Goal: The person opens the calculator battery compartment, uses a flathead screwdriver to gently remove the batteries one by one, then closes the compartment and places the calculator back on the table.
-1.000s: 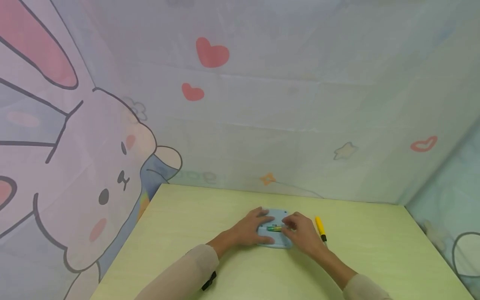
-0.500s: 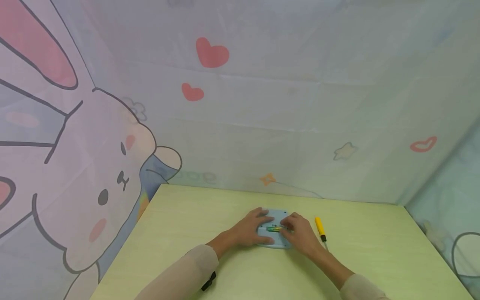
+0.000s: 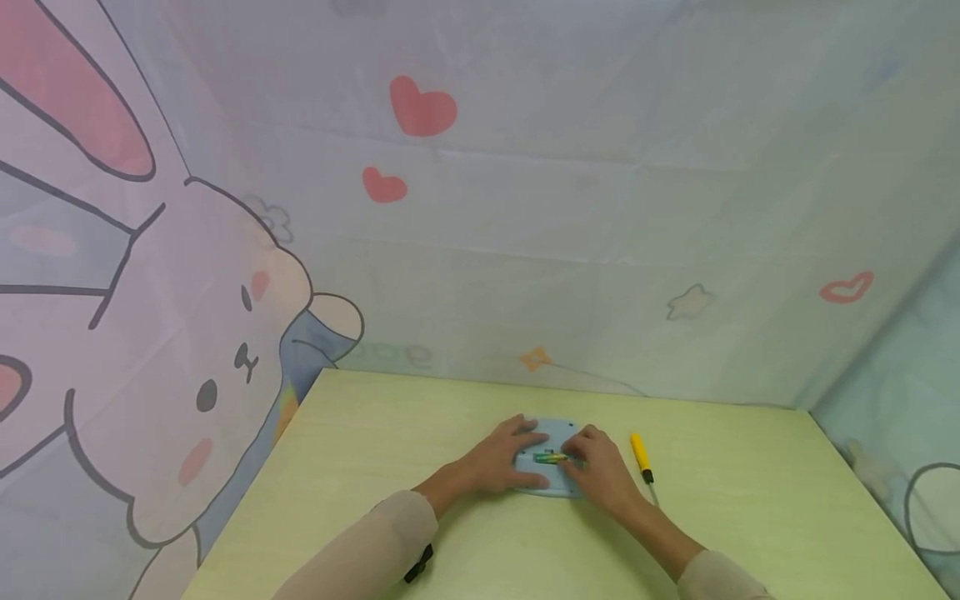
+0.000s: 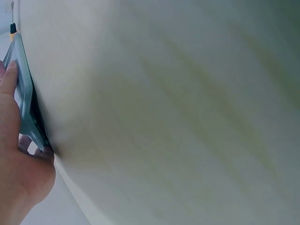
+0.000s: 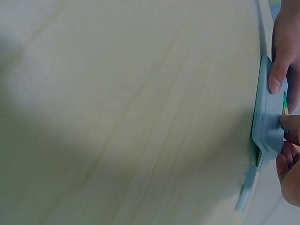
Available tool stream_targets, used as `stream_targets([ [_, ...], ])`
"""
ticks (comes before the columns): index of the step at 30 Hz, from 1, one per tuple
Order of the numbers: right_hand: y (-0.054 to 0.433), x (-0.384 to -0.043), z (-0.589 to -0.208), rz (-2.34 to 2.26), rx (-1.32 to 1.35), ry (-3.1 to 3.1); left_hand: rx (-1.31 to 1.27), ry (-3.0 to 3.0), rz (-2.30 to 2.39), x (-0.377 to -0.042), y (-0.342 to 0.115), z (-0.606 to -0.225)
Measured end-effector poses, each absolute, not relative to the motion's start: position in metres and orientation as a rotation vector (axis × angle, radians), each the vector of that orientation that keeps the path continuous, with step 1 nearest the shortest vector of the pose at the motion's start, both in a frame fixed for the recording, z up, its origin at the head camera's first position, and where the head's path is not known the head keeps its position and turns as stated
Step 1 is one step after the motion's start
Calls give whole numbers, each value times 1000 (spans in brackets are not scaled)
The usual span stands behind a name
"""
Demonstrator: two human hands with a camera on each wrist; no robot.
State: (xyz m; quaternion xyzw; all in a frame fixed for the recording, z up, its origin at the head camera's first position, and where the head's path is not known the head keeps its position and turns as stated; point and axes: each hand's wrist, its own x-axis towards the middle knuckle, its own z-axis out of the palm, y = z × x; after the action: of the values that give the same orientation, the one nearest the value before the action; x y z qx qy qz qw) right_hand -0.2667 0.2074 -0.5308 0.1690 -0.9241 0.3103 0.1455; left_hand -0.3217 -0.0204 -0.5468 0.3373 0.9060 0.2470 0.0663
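Note:
A flat light blue device (image 3: 551,479) lies on the table with a narrow slot near its middle. A green and yellow battery (image 3: 550,457) sits at this slot, its right end hidden by fingers. My left hand (image 3: 498,458) holds the device by its left side; the left wrist view shows the thumb along the top of the device (image 4: 26,93) and other fingers bent at its near edge. From the right, my right hand (image 3: 600,467) pinches the battery's right end. In the right wrist view, thumb and fingertips meet beside the battery (image 5: 285,103).
A screwdriver with a yellow handle (image 3: 639,454) lies right of the device, its shaft partly behind the right forearm. Part of a black object (image 3: 418,564) shows beneath the left sleeve. A pale translucent strip (image 5: 247,190) juts out by the device. Printed fabric (image 3: 525,250) stands behind the table.
The right hand has shifted slightly left and nearer over the device, and the battery's angle has changed a little. The left hand and device have stayed put.

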Motion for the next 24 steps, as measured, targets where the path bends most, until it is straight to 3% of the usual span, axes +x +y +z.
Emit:
stream_targets([
  [24,203,-263,-532,997,509,-2614,1019,2724,762,-322,-21,-546],
])
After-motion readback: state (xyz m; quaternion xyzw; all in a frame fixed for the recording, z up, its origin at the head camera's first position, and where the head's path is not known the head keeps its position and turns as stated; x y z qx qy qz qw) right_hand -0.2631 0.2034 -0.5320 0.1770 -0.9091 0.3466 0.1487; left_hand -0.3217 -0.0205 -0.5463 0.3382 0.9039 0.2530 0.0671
